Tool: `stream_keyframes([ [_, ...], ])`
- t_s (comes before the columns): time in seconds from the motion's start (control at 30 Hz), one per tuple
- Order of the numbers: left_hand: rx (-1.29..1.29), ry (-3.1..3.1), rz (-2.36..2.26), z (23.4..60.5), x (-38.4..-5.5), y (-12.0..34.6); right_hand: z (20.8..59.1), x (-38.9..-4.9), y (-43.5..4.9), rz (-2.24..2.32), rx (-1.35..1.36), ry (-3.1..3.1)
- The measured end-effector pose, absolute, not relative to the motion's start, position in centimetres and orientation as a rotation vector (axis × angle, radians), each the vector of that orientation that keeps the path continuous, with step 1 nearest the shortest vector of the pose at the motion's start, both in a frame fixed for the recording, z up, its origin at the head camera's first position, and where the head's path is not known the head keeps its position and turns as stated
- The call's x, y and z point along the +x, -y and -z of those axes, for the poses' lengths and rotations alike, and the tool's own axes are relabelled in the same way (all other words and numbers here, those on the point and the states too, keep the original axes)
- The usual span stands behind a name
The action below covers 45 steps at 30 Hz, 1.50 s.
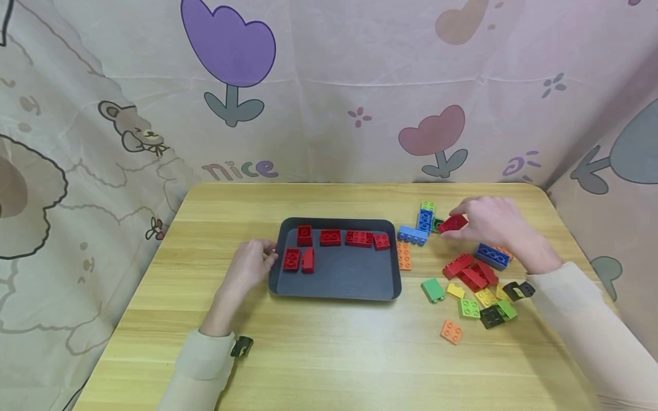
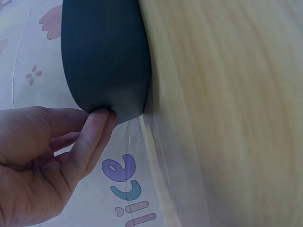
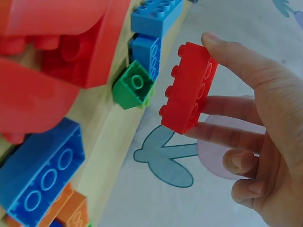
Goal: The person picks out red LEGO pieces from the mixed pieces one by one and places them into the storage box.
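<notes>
Brick of red plastic [image 3: 187,90], oblong and studded, is pinched between the thumb and fingertips of the right hand [image 1: 489,220], up off the wood-grained counter [image 1: 329,354] toward its far right; the other fingers of that hand curl in toward the palm. Near the held brick lies a small dark green plastic brick [image 3: 134,84]; beyond that sit two oblong blue plastic bricks [image 1: 413,235] and a lime green studded brick [image 1: 428,205], so this cluster stands between the held brick and the shallow dark grey rectangular tray [image 1: 334,285]; a flat orange studded brick [image 1: 404,257] lies right by the tray's right wall. Six red plastic bricks [image 1: 359,238] lie inside the tray, toward its back and left; the left hand [image 1: 251,262] pinches the tray's left rim, thumb and fingers drawn close together. Nearer the person than the right hand, a loose heap of red bricks [image 1: 473,274] lies beside a dark blue oblong brick [image 1: 492,256]; closer again are a green brick [image 1: 433,290], yellow bricks [image 1: 485,297], a black brick [image 1: 492,317] and a square orange brick [image 1: 452,331]; pale printed cloth [image 1: 319,125] hangs behind the counter.
</notes>
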<state>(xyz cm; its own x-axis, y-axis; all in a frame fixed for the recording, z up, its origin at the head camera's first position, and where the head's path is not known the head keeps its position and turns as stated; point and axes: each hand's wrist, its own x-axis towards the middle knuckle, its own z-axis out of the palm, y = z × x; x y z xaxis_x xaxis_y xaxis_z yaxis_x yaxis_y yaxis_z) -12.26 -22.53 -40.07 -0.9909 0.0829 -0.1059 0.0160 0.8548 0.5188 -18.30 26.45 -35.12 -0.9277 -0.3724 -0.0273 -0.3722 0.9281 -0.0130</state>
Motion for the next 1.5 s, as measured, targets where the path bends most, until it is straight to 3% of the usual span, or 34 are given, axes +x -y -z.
stream_keyframes([
  [0.93,0.086,-2.910,-0.798,40.0,-12.3,22.4,34.7,-17.6,-21.0,0.036,-1.117,-3.166],
  [1.5,0.086,-2.904,-0.793,40.0,-12.2,22.5,34.2,-17.9,-16.8,0.032,-1.301,-3.123],
])
